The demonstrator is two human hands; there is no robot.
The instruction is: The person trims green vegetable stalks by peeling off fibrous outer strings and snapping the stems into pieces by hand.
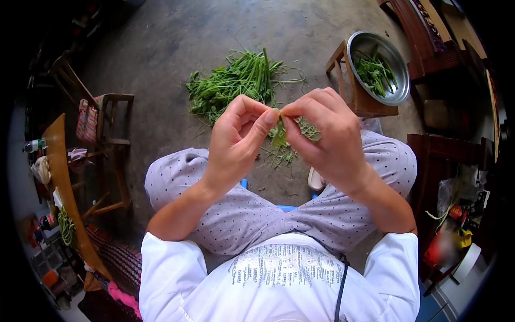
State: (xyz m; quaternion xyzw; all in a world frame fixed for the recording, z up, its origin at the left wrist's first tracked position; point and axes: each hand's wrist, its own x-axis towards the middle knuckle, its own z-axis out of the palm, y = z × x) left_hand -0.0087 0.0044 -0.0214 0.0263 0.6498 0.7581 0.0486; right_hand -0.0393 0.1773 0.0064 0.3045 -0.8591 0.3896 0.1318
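My left hand [240, 140] and my right hand [328, 137] meet at the fingertips above my lap, both closed in a pinch. Between them is a piece of leafy green vine [279, 138], its pale leaf hanging just below the fingertips. The fingers hide most of its stem. Beyond my hands, a heap of green vine shoots [236, 80] with long stems lies on the concrete floor. Thin trimmings [281, 156] are scattered on the floor below my hands.
To the right, a metal basin [399, 95] holding several green stems rests on a wooden stool [360, 99]. A wooden chair [113, 98] and a table edge [70, 188] are at left. Dark wooden furniture [424, 161] lines the right side.
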